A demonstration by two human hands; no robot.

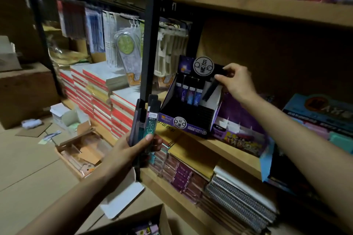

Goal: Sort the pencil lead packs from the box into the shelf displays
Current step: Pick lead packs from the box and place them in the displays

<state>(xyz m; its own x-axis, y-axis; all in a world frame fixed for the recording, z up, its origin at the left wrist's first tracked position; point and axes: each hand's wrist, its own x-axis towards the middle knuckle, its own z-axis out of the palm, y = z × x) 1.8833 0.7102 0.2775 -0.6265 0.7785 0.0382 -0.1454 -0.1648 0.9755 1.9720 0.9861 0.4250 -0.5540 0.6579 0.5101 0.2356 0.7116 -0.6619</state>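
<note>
Wooden shelf unit filling the right side, boards stacked with stationery

Left of it, tall stacks of red-edged books on the floor; spiral notebooks lying flat on the lower board

Open cardboard box at bottom edge of view, below the left forearm, with a few lead packs in box partly showing, blurred

Purple-and-black display carton sitting on the middle board, front lip low, round logo card upright at the back

Row of four upright packs standing in the back left of the carton, side by side

Left hand raised in front of the black shelf post, fingers curled round the lower part of a bundle of lead packs, thumb pressed across the front; bundle held upright, teal pack facing the camera

Right hand reaching over the carton's right side, thumb and fingertips pinched together on the top end of one dark pack; other fingers loosely bent

Dark pack tilted, lower end down inside the carton's right-hand section, just beside the upright row; cannot tell whether seated in a slot
</note>
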